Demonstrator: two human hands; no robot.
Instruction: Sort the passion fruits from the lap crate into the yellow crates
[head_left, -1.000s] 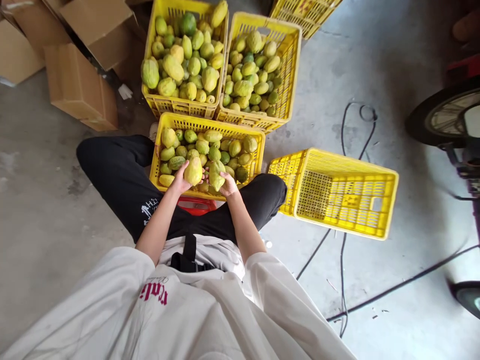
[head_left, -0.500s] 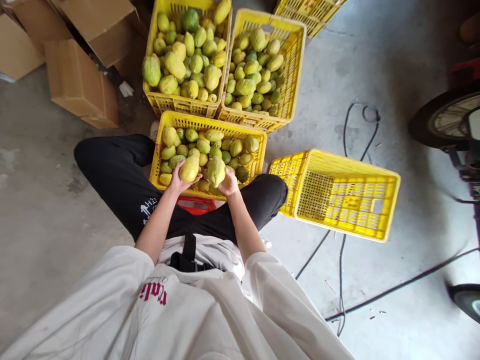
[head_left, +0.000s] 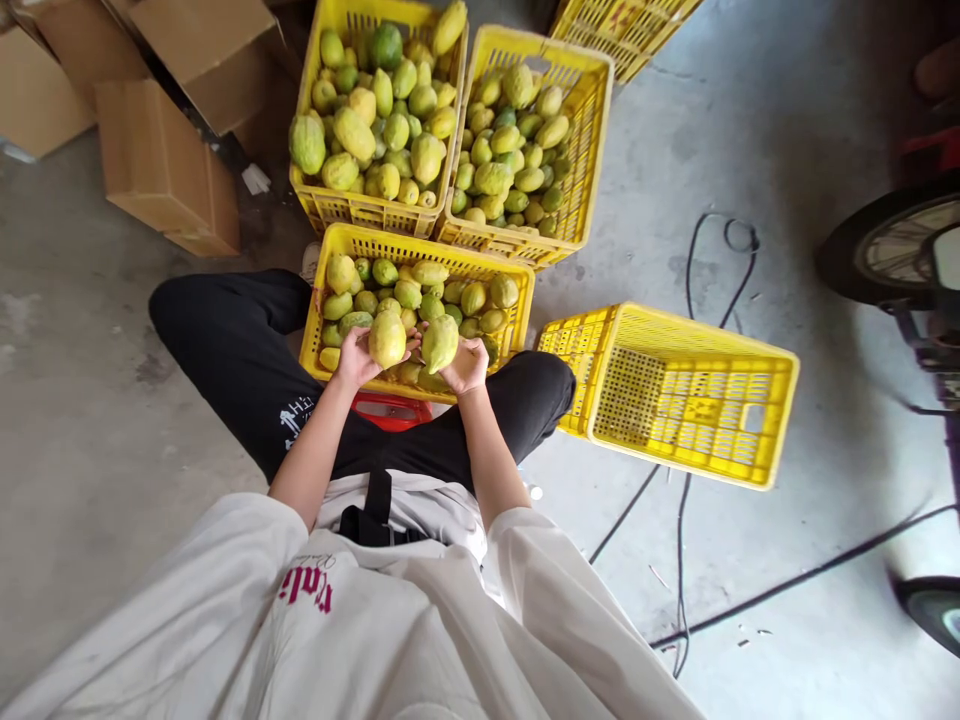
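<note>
My left hand (head_left: 357,360) cups a yellow papaya (head_left: 387,340) from below and from its left side. In my right hand (head_left: 466,366) rests a greener papaya (head_left: 440,344) with a pointed lower end, its palm turned up. The two fruits are held side by side, slightly apart, over the near edge of a yellow plastic crate (head_left: 316,345). That crate holds many green and yellow papayas (head_left: 409,292) and stands between my knees. Parts of the fingers are hidden behind the fruit.
Two more yellow crates, a left one (head_left: 360,212) and a right one (head_left: 600,130), stand beyond, full of papayas. To the right, an open yellow crate (head_left: 787,400) lies tilted. Cardboard boxes (head_left: 157,160), black cables (head_left: 684,570) and a wheel (head_left: 885,245) are around.
Both papayas have turned a little in my hands and shifted slightly to the right. The fingers of my right hand have spread more beneath its fruit.
</note>
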